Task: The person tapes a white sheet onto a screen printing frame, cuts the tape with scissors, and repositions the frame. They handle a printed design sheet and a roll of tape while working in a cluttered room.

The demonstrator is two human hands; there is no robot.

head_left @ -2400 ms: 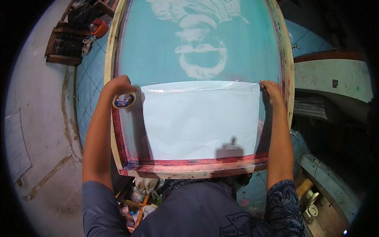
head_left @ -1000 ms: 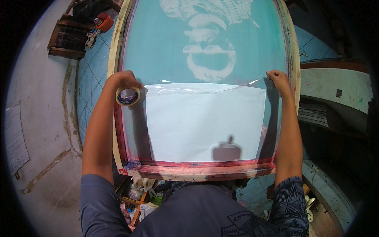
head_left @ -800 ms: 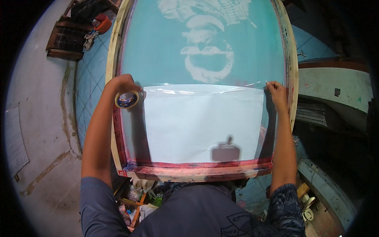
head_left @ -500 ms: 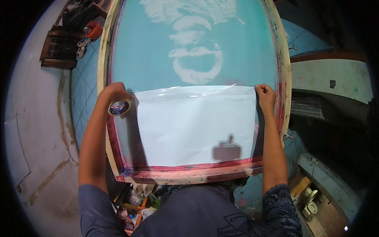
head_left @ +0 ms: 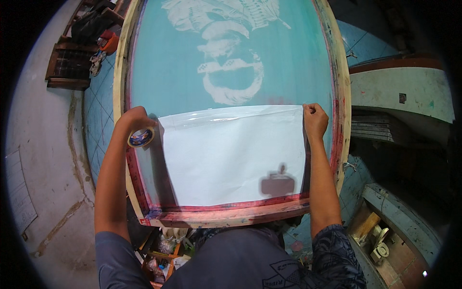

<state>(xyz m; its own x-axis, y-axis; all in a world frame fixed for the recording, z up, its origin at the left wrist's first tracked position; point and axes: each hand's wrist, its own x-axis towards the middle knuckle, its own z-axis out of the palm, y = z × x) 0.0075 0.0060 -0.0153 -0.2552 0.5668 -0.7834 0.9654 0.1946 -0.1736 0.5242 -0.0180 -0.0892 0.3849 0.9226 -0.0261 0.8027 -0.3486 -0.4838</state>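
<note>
Compared with half a second ago, shifted only a little: right hand [head_left: 314, 120] now closed into a loose fist at the top right corner of the white paper sheet [head_left: 233, 156], left hand [head_left: 135, 120] at about the same place on the left edge. Nearest, at the bottom, a dark shirt and cluttered small items on a low shelf [head_left: 163, 245]. Above that, the wooden screen frame [head_left: 231, 216], red-stained along its lower rail, with the sheet lying flat on the teal mesh [head_left: 288, 62] and covering its lower half. Left fingers curled around a roll of tape [head_left: 141, 137], held just at the sheet's top left corner. A glossy clear strip [head_left: 226, 114] stretched along the sheet's upper edge between the two hands, probably tape, though hard to be sure through the glare. Judged from this: top edge laid and being pressed down; side edges apparently not taped yet. Farther up on the mesh, a pale white design [head_left: 226, 58]. Around, a blue tiled floor [head_left: 98, 130], a dark wooden rack [head_left: 70, 67] at far left, and a pale green ledge [head_left: 399, 96] at right.
</note>
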